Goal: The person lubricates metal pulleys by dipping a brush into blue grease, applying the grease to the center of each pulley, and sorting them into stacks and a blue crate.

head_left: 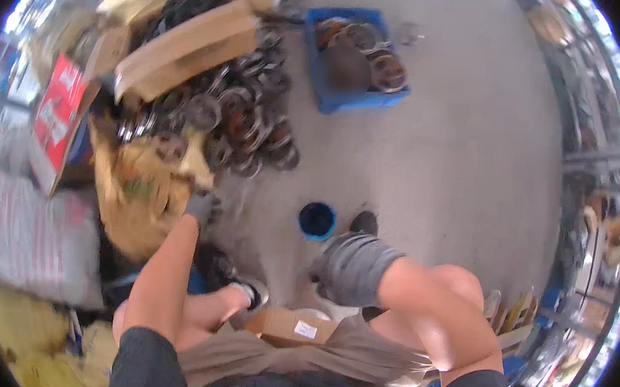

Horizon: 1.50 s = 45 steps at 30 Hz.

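Note:
My left hand [203,207], in a grey glove, is at the right edge of a crumpled yellow-tan sack [136,200]. Its fingers are smeared, so I cannot tell whether they grip the sack or only touch it. My right hand [351,269], also in a grey glove, is over my right knee area with its fingers curled inward. Whatever it may hold is hidden under the fingers. Just beyond it on the floor stands a small round blue container [317,221] with a dark inside. Left of that lies a heap of round metal parts [246,125], dark, silvery and some copper-coloured.
A blue crate [320,91] with round parts and a dark round blurred shape stands farther ahead. A long cardboard box [190,50] lies on the heap. A red-and-white carton [57,116] and a pale striped sack [33,236] are at the left. Shelves [600,163] line the right. An open cardboard box [287,326] sits between my legs.

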### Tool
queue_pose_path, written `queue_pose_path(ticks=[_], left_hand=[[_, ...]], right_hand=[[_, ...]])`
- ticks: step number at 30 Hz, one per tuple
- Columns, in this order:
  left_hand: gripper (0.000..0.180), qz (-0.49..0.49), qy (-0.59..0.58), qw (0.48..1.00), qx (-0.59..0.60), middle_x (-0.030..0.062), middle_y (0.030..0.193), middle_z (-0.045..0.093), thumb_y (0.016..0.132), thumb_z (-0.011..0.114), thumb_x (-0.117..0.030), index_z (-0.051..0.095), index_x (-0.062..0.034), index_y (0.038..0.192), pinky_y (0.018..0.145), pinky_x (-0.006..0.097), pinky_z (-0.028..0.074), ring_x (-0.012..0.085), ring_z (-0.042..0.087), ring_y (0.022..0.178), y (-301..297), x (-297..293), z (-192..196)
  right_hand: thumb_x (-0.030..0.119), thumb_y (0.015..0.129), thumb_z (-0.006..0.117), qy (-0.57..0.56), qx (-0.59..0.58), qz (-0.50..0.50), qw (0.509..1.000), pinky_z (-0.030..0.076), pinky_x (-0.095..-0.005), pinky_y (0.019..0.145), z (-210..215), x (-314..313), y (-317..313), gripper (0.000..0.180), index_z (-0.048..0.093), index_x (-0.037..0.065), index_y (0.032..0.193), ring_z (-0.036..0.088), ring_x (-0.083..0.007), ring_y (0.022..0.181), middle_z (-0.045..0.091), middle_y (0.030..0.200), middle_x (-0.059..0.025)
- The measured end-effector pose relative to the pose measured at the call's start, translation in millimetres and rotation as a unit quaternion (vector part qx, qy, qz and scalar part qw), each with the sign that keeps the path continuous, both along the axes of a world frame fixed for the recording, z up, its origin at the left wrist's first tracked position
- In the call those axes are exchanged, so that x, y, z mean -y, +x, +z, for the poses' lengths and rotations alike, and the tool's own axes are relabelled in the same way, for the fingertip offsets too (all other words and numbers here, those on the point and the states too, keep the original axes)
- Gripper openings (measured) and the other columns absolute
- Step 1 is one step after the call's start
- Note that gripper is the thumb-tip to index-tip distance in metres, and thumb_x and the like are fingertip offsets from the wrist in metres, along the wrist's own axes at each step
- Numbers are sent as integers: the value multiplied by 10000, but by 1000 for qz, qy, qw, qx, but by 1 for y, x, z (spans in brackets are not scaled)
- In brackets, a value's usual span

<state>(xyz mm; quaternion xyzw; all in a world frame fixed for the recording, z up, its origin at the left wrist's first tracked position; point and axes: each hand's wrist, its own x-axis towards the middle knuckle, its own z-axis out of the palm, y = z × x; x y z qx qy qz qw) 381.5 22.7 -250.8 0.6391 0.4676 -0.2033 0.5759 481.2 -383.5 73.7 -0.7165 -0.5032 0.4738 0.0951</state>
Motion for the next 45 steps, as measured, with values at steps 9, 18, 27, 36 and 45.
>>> queue_pose_path(ticks=[9, 18, 27, 36, 45], left_hand=[[437, -138, 453, 879, -51, 207, 1125, 673, 873, 603, -396, 672, -30, 1103, 935, 410, 488, 352, 641, 1052, -16, -73, -31], [610, -404, 581, 706, -11, 229, 1289, 584, 848, 669, -214, 438, -87, 1398, 980, 468, 479, 418, 573, 1168, 116, -213, -29], [416, -422, 462, 780, 7, 195, 1236, 625, 851, 644, -244, 584, -75, 1226, 951, 453, 480, 372, 606, 1117, 116, -57, 72], [378, -372, 254, 869, 204, 109, 1104, 641, 765, 744, -83, 633, -18, 1120, 831, 330, 505, 199, 609, 978, 33, -36, 233], [601, -274, 174, 883, 339, 105, 1213, 599, 808, 656, 53, 507, -82, 1374, 898, 336, 513, 258, 612, 1078, -37, 30, 309]], right_hand=[[131, 766, 633, 34, -1, -44, 998, 519, -442, 770, 21, -22, 0, 229, 701, 138, 985, 652, -338, 900, 681, 969, -111], [73, 779, 622, -109, 74, -263, 956, 521, -380, 729, 81, -69, -5, 258, 699, 146, 1014, 653, -327, 797, 687, 853, -136], [91, 764, 636, -94, 24, -243, 965, 532, -391, 743, 60, -22, 1, 275, 704, 120, 1029, 669, -338, 810, 696, 868, -148], [108, 749, 651, -92, -27, -237, 967, 543, -402, 756, 7, 18, 5, 301, 709, 95, 1045, 685, -348, 823, 706, 883, -160], [162, 867, 622, -48, 81, -232, 968, 525, -394, 815, -104, 3, 12, 256, 687, 90, 1104, 685, -287, 913, 724, 991, -149]])
